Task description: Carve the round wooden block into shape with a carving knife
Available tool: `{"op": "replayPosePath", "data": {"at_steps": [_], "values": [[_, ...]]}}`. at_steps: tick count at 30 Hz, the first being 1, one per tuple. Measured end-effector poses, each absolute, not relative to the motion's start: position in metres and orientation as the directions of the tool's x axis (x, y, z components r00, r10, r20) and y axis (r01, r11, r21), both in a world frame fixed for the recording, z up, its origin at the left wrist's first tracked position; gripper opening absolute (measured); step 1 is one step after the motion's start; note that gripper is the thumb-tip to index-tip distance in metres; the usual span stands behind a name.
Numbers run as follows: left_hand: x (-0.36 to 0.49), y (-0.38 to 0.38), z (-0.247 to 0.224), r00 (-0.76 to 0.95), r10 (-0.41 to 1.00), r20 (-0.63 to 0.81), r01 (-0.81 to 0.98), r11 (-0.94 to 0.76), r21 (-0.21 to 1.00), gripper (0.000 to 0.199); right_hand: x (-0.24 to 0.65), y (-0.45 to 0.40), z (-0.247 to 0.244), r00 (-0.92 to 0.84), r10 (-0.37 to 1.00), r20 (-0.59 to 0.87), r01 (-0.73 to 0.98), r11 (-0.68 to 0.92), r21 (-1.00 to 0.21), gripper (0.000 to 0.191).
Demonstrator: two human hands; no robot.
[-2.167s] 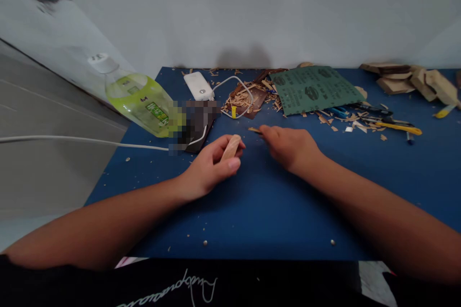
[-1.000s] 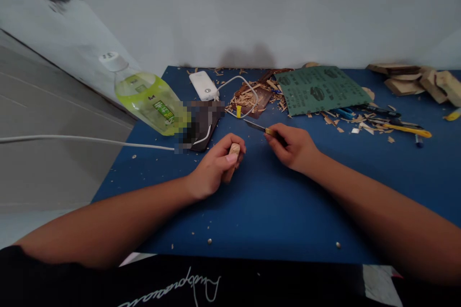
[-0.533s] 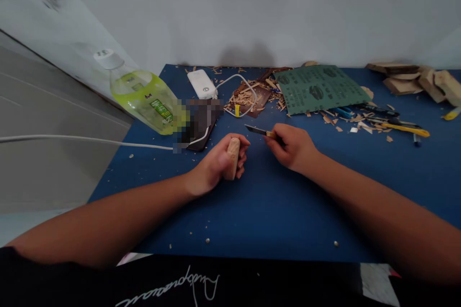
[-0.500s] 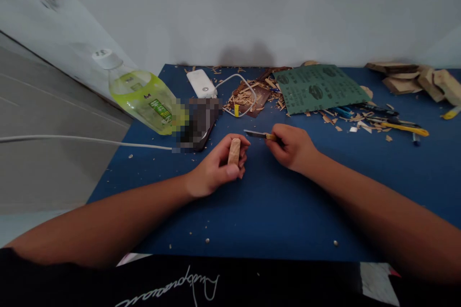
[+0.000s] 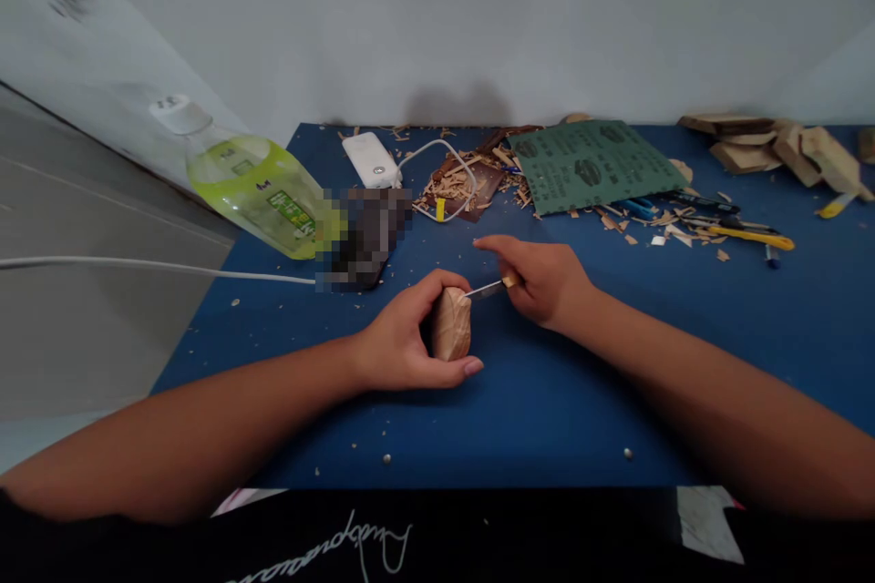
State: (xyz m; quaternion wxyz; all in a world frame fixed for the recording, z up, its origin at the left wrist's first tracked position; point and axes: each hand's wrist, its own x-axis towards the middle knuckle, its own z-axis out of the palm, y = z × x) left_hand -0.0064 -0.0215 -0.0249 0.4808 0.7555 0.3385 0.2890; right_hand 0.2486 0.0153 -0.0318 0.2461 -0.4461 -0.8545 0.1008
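A small carved block of wood sits in my left hand, gripped between the thumb below and the fingers above. Its pale, faceted face is turned to the right and up. My right hand is closed around the short handle of a carving knife, with the index finger stretched out to the left above it. The thin blade points left, and its tip meets the upper right edge of the wood. Most of the knife's handle is hidden by my fingers.
Behind my hands lie a phone, a white power bank with a cable, and wood shavings. A green sandpaper sheet, a yellow cutter and wood blocks are to the right. A yellow-green bottle stands left.
My left hand has turned the wood so its broad face shows. The knife tip has come down and left onto it, and my right index finger has stretched out.
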Motion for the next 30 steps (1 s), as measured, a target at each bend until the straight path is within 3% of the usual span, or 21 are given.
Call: {"op": "replayPosePath", "data": {"at_steps": [4,9,13,20,30], "values": [[-0.006,-0.021,-0.021,0.594,0.800,0.087,0.262,-0.294,0.919,0.067,0.254,0.020,-0.034,-0.537,0.730,0.422,0.628,0.681,-0.378,0.053],[-0.005,-0.020,-0.021,0.589,0.807,0.048,0.260,-0.245,0.934,0.067,0.263,0.029,-0.039,-0.578,0.640,0.506,0.526,0.767,-0.369,0.032],[-0.003,-0.021,-0.021,0.556,0.831,0.026,0.273,-0.212,0.939,0.066,0.262,0.029,-0.037,-0.609,0.666,0.430,0.567,0.745,-0.352,0.020],[0.006,-0.028,-0.021,0.445,0.895,0.033,0.326,-0.196,0.925,0.066,0.239,0.015,-0.025,-0.662,0.713,0.231,0.676,0.701,-0.227,0.016],[0.008,-0.030,-0.012,0.418,0.893,0.170,0.467,-0.371,0.802,0.063,0.229,0.010,-0.014,-0.643,0.766,-0.005,0.752,0.630,-0.196,0.017]]}}
